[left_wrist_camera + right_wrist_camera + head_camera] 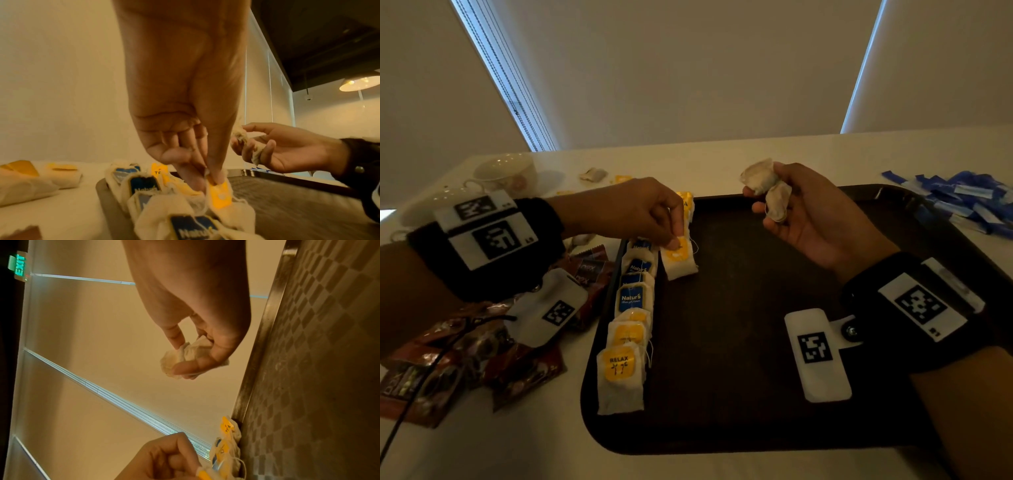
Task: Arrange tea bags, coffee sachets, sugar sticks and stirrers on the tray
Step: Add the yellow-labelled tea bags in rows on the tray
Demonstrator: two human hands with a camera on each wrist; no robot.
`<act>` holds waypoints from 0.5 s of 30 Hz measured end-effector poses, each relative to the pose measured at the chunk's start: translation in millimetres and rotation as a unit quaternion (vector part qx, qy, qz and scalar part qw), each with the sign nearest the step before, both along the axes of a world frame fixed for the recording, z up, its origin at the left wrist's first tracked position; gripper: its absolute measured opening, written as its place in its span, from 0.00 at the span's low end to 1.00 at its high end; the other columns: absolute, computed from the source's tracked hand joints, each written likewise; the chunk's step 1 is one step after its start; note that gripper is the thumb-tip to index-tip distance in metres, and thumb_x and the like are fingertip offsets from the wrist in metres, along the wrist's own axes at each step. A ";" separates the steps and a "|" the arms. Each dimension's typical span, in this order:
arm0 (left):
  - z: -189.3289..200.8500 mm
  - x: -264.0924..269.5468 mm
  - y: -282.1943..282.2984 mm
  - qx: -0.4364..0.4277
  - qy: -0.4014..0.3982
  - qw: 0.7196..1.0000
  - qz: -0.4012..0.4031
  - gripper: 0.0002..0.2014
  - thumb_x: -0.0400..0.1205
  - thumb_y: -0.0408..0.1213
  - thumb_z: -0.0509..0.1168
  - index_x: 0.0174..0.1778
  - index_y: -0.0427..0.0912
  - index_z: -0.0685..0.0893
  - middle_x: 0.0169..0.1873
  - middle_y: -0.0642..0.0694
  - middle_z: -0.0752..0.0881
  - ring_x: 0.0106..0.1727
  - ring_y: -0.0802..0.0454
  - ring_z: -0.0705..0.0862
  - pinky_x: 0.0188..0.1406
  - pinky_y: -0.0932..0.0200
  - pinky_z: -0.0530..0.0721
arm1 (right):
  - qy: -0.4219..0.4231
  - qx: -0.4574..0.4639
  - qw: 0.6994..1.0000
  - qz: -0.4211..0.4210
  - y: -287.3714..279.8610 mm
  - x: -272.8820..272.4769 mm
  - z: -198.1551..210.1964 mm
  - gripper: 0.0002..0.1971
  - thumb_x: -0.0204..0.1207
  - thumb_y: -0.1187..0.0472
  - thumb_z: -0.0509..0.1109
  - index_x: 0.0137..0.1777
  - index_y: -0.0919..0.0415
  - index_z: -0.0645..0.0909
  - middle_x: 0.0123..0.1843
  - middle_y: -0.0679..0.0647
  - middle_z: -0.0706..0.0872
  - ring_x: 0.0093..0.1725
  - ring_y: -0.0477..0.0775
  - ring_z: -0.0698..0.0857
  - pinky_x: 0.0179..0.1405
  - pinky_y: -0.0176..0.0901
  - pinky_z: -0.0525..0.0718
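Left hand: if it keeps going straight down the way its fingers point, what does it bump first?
Probably the yellow-tagged tea bag the left hand already pinches, then the dark tray beneath.

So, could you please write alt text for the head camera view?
The left hand pinches a yellow-tagged tea bag beside a row of tea bags along the dark tray's left edge. The right hand holds crumpled tea bags above the tray.

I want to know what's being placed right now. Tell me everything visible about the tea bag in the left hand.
The tea bag is a white, soft gauzy pouch with a yellow tag and a thin loose string. The left hand pinches it at the tag end. It lies on the dark tray, tilted, just right of the tea bag row.
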State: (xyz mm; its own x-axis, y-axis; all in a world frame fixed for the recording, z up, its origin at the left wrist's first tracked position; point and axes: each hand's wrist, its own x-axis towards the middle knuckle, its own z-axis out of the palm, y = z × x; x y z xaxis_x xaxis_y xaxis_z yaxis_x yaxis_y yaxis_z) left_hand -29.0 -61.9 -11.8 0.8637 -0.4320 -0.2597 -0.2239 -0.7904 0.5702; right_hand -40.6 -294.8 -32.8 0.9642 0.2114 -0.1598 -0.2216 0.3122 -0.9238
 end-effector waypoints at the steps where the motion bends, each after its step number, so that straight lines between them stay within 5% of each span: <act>1: 0.0 2.4 0.1 0.014 -0.013 1.000 -0.002 0.06 0.73 0.35 0.74 0.42 0.43 0.85 0.38 0.48 0.92 0.40 0.57 0.90 0.39 0.64 0.85 | 0.001 -0.001 1.000 0.000 0.1 0.2 -0.3 0.17 0.82 0.52 0.58 0.66 0.60 0.76 0.49 0.56 0.87 0.34 0.43 0.85 0.24 0.33 0.82; 3: 0.5 6.3 -0.6 0.034 -0.021 0.999 -0.008 0.06 0.73 0.36 0.74 0.43 0.43 0.85 0.40 0.48 0.92 0.41 0.57 0.90 0.43 0.61 0.86 | 0.001 -0.003 1.000 0.001 0.1 0.7 -0.5 0.18 0.82 0.52 0.58 0.66 0.60 0.76 0.50 0.56 0.87 0.34 0.43 0.85 0.24 0.34 0.82; 9: 11.2 2.3 -1.0 0.018 0.068 0.997 -0.036 0.06 0.72 0.32 0.73 0.42 0.43 0.85 0.34 0.51 0.91 0.35 0.60 0.88 0.27 0.72 0.79 | 0.004 -0.005 1.000 -0.003 -0.9 2.8 -1.2 0.18 0.82 0.52 0.59 0.67 0.61 0.75 0.52 0.58 0.87 0.33 0.43 0.85 0.24 0.34 0.81; 13: 12.8 0.3 4.9 0.035 0.067 0.996 -0.048 0.09 0.67 0.40 0.74 0.41 0.44 0.86 0.41 0.45 0.91 0.44 0.46 0.89 0.44 0.55 0.86 | 0.002 -0.004 1.000 -0.001 -1.0 3.6 -3.0 0.19 0.81 0.52 0.60 0.68 0.61 0.75 0.54 0.59 0.86 0.34 0.44 0.85 0.24 0.34 0.81; 15: 9.3 2.0 3.8 0.028 0.044 0.998 -0.041 0.07 0.70 0.37 0.74 0.41 0.45 0.85 0.40 0.47 0.91 0.42 0.54 0.89 0.44 0.59 0.86 | 0.001 -0.004 1.000 0.000 -0.4 3.4 -3.3 0.19 0.81 0.52 0.60 0.68 0.61 0.75 0.54 0.59 0.86 0.34 0.44 0.85 0.24 0.34 0.81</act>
